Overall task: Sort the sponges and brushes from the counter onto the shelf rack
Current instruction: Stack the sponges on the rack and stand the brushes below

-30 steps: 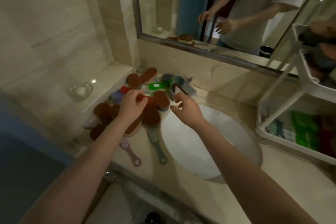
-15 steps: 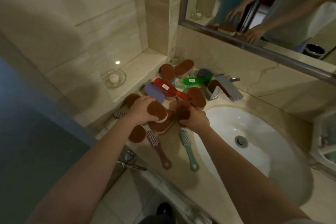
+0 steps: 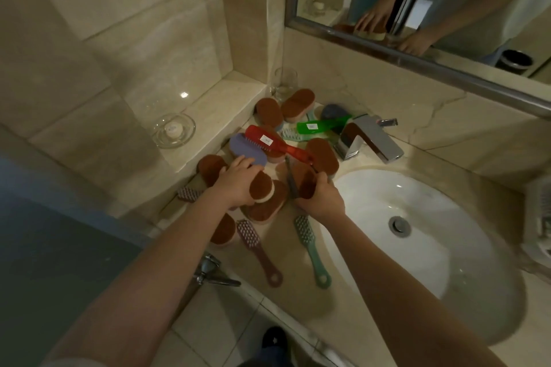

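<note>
Beside the sink (image 3: 441, 250), left hand (image 3: 238, 183) grips a brown sponge (image 3: 263, 188); right hand (image 3: 321, 199) grips a second sponge (image 3: 303, 177), pointing away.

About ten sponges (image 3: 298, 101), seven brushes (image 3: 259, 250), two hands (image 3: 238, 183).

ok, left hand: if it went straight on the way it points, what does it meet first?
Likely the purple sponge, just ahead of the left hand; the red brush overlaps that sponge. Height is unclear, so the hand, gripping a brown sponge, may pass over.
</note>
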